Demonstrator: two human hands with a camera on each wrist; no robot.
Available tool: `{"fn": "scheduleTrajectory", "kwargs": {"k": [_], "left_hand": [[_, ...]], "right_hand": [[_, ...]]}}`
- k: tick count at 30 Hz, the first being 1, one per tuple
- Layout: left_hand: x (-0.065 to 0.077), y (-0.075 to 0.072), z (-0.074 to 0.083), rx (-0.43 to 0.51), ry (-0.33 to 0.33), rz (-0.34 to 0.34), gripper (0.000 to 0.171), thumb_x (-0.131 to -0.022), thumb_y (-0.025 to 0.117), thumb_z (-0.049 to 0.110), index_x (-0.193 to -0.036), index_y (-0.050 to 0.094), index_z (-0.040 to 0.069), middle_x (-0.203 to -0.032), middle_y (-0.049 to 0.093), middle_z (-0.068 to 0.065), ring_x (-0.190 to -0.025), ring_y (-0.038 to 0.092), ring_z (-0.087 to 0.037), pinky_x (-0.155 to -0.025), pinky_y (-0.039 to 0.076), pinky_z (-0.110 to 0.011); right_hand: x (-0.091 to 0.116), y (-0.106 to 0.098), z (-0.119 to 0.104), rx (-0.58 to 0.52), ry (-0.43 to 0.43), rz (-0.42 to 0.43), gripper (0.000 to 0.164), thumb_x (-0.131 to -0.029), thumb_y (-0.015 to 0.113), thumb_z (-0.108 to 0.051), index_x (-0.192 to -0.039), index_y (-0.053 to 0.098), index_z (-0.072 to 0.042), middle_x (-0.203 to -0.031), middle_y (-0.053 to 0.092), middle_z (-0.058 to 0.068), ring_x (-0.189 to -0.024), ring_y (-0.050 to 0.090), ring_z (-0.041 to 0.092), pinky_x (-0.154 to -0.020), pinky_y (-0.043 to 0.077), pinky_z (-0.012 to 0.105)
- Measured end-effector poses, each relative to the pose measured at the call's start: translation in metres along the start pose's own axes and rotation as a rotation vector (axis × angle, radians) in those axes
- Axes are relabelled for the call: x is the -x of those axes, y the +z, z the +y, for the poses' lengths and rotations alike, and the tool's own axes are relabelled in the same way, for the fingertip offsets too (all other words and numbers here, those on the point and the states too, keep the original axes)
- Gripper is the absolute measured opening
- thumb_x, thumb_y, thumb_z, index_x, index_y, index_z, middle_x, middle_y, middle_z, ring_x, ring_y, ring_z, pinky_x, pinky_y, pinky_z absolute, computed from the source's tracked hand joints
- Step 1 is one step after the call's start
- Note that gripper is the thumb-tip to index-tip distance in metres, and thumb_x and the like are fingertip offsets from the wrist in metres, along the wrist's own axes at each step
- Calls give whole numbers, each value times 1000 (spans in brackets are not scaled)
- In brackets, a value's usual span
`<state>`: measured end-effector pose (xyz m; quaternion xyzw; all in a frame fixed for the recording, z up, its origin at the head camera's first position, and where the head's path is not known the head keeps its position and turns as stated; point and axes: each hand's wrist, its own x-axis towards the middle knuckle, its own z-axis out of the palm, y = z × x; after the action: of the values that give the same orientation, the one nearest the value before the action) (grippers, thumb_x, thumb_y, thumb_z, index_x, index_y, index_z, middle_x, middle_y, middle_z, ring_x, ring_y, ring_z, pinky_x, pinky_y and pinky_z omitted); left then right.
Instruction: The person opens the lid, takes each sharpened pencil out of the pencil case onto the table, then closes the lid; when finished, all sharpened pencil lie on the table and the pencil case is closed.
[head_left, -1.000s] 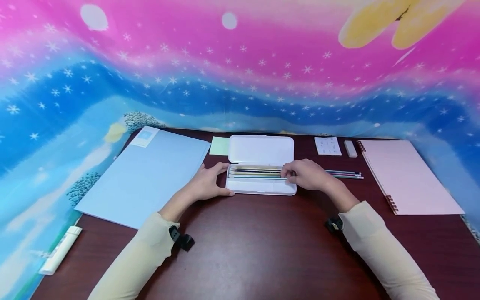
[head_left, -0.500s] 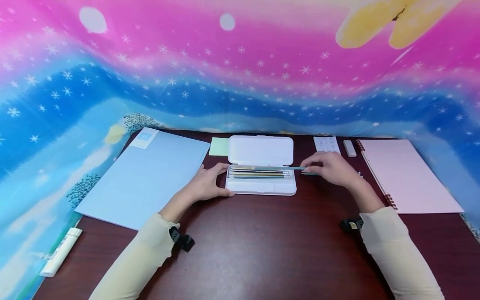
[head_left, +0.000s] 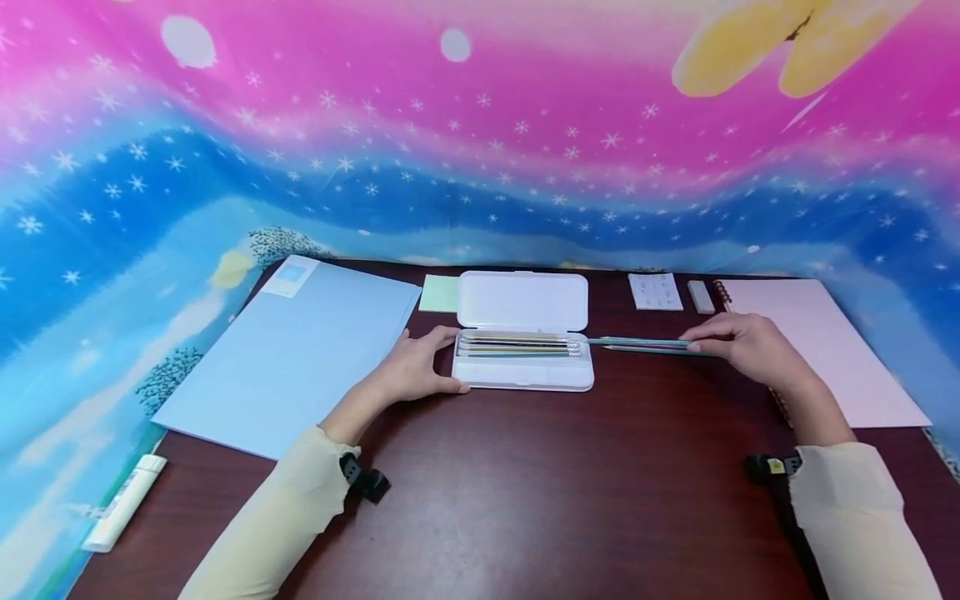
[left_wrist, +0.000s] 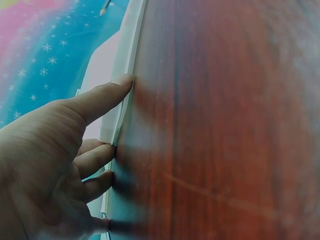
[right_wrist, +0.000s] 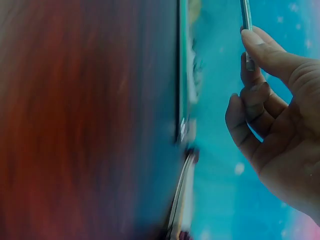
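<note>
Dark reddish wood makes up the table, with a pink and blue snowflake cloth hanging behind it. At its far middle lies a white pencil case, lid folded back, its long side running left to right. Several pencils lie along its far compartment.

Right of the case, the right hand pinches a teal pencil between thumb and fingers, near the pencil's right end. From this grip the shaft stretches left, its other end by the case's right rim; whether it touches cannot be told. Its long axis runs nearly parallel to the case and about level with the pencil row, which seems to be the relation that matters most: the compartment lies straight left of the grip, with little turn needed. The right wrist view shows the held pencil apart from the table, while other pencils lie just under it, to the right of the case.

The left hand is nearer the case, touching its left end, thumb and fingers spread, thumb at the near corner.
</note>
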<state>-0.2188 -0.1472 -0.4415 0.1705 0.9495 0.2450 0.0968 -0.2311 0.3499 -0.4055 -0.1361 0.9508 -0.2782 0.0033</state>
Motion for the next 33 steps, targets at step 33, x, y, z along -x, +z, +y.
{"fn": "scheduleTrajectory", "kwargs": {"k": [33], "left_hand": [[-1, -1, 1, 12, -14, -14, 93, -79, 84, 48, -153, 41, 13, -153, 53, -7, -147, 43, -32, -126, 8, -62]], "right_hand": [[11, -13, 47, -13, 184, -128, 33, -98, 67, -39, -114, 79, -13, -126, 67, 20, -81, 52, 16, -61, 43, 30]]}}
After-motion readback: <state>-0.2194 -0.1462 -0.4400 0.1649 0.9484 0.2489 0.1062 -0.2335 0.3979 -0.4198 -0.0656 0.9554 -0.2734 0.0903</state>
